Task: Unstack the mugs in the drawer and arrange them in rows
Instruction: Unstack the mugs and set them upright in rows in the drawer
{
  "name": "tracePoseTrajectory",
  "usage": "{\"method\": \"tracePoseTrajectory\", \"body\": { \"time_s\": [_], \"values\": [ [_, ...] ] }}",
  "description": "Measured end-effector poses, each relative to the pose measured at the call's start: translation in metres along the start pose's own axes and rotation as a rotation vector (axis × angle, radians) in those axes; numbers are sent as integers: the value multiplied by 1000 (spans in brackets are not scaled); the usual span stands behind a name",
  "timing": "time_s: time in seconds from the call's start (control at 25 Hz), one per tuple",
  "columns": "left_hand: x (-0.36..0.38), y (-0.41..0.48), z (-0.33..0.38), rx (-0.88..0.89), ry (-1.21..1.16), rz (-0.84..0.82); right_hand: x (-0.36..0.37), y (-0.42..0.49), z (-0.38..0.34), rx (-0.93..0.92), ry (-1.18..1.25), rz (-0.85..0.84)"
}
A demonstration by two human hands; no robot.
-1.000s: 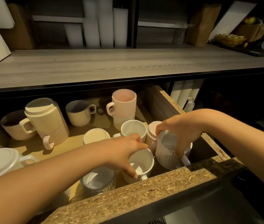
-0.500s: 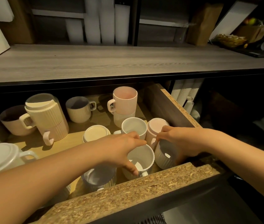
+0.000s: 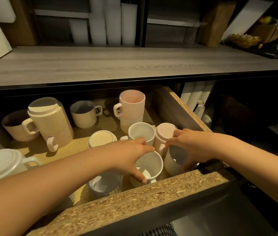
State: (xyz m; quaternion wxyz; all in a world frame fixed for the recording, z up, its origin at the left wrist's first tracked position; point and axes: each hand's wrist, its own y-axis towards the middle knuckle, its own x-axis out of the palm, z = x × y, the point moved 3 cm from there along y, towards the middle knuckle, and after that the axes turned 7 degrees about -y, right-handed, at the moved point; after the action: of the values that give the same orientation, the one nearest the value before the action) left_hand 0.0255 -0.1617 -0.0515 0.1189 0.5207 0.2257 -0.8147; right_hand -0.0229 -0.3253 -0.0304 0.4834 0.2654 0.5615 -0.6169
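Head view, looking down into an open wooden drawer (image 3: pixel 182 106) whose raw chipboard front edge (image 3: pixel 134 200) crosses the foreground. Just behind that edge, the left hand (image 3: pixel 128 157) is closed over the rim of a smooth white upright mug (image 3: pixel 153 166), thumb on its near side, fingers on its far rim; beside it to the left, partly under the forearm, stands a pale grey ribbed mug (image 3: pixel 102 184). The right hand (image 3: pixel 189 147) grips a white ribbed mug (image 3: pixel 172 162) at the drawer's front right corner, fingers curled over its rim and side; whether that mug rests on the drawer floor cannot be told. Touching the right hand's fingers from behind is an upturned pink mug (image 3: pixel 164 132), and beside it an upright white mug (image 3: pixel 140 132) and an upturned cream mug (image 3: pixel 101 139). At the left edge lies a large white upturned mug (image 3: pixel 2 164). Farther back, a leaning stack of cream ribbed mugs (image 3: pixel 51 123) stands beside a beige mug (image 3: pixel 14 126), then a single cream ribbed mug (image 3: pixel 83 114), and a pink ribbed mug stacked on a white one (image 3: pixel 131 108). Above the drawer runs a grey wood-grain countertop (image 3: pixel 117 63); behind it, in dim light, are sleeves of white paper cups (image 3: pixel 112 21) and a brown paper bag (image 3: pixel 216 23). More stacked paper cups (image 3: pixel 196 97) show in the dark space right of the drawer.
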Motion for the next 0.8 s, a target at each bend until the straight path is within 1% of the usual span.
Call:
{"method": "tracePoseTrajectory", "body": {
  "time_s": [0.08,0.2,0.36,0.48,0.6,0.68,0.8],
  "values": [
    [-5,-1,1,-12,-16,-15,-15,-3,-2,-12,35,62],
    [-21,-4,4,-24,59,2,-39,2,-10,-38,91,111],
    [-47,-24,-2,-119,157,26,-70,18,-33,-99,114,170],
    [-63,-53,-19,-215,167,19,-95,29,-60,-179,91,208],
    [-75,-86,-44,-347,151,3,-113,46,-90,-258,24,266],
    [-78,-106,-63,-440,101,5,-121,59,-110,-298,28,265],
    [-76,-133,-95,-555,131,57,-133,80,-140,-347,52,253]
  ]
}}
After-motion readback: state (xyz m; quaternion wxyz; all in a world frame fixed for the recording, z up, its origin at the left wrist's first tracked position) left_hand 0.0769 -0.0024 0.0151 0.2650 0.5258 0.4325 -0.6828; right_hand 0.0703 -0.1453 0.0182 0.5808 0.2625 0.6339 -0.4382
